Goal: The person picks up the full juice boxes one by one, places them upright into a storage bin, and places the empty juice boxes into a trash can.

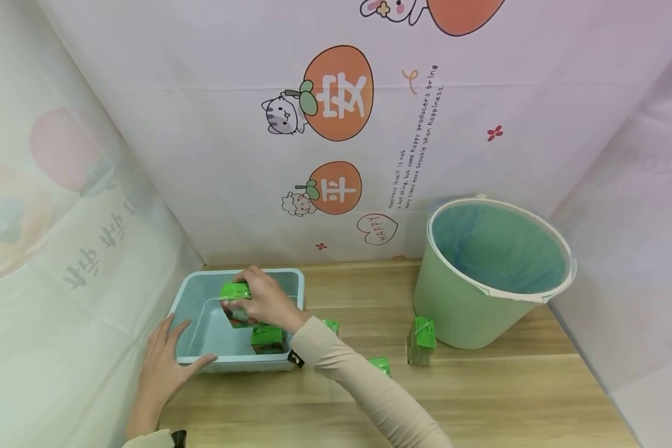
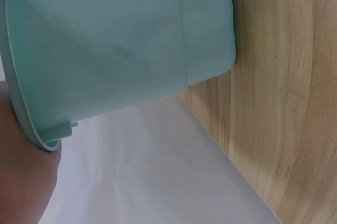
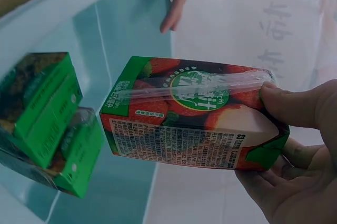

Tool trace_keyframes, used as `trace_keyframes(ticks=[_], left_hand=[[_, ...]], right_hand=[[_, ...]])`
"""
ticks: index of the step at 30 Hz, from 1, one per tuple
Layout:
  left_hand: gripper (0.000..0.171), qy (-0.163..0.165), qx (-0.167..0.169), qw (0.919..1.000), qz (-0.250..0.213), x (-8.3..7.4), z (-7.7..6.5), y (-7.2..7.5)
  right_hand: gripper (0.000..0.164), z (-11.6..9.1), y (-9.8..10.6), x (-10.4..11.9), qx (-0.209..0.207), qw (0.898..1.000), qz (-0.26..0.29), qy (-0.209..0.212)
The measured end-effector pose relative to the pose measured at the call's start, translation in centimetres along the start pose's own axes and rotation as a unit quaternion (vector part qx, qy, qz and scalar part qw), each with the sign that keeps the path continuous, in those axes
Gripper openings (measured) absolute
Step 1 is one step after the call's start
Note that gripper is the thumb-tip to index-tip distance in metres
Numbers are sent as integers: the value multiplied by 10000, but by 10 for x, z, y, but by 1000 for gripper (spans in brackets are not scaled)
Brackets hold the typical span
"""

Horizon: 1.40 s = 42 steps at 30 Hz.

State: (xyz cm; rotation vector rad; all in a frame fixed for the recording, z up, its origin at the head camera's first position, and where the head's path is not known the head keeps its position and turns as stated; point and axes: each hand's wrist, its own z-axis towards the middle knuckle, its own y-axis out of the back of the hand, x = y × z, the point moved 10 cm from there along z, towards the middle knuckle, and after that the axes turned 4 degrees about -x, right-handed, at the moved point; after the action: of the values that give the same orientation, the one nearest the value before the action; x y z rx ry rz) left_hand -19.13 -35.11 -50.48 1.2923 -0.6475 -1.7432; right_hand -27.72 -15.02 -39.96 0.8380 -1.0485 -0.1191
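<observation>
A strawberry juice carton (image 3: pixel 195 113) with a wrapped straw on its side is held in my right hand (image 1: pixel 266 298), thumb on one side and fingers on the other. In the head view the carton is over the light blue plastic basin (image 1: pixel 201 336). Two more juice cartons (image 3: pixel 42 103) lie in the basin in the right wrist view; the head view shows a carton (image 1: pixel 267 339) near its front right corner. At the basin's front left corner my left hand (image 1: pixel 165 367) rests on the rim, fingers spread, thumb along the front edge. The left wrist view shows mostly the basin's outer wall (image 2: pixel 121 50).
A tall pale green bucket (image 1: pixel 453 305) stands at the right against the printed backdrop. In front of it is an upright juice carton (image 1: pixel 422 341). Two further cartons, one (image 1: pixel 331 326) and another (image 1: pixel 380 366), are partly hidden behind my right sleeve on the wooden table (image 1: pixel 515 398).
</observation>
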Motion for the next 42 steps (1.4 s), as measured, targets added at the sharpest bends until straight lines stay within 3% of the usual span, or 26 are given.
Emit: trace_keyframes(ticks=[11, 26, 42], left_hand=[[96, -69, -3, 10000, 18, -3, 0, 1], [96, 32, 61, 10000, -9, -3, -2, 0], [96, -126, -134, 9998, 21, -4, -1, 3]], right_hand=[[38, -2, -32, 2, 169, 9990, -290, 284], [42, 1, -44, 11, 92, 9980, -430, 462], [30, -2, -87, -27, 213, 9973, -661, 242]])
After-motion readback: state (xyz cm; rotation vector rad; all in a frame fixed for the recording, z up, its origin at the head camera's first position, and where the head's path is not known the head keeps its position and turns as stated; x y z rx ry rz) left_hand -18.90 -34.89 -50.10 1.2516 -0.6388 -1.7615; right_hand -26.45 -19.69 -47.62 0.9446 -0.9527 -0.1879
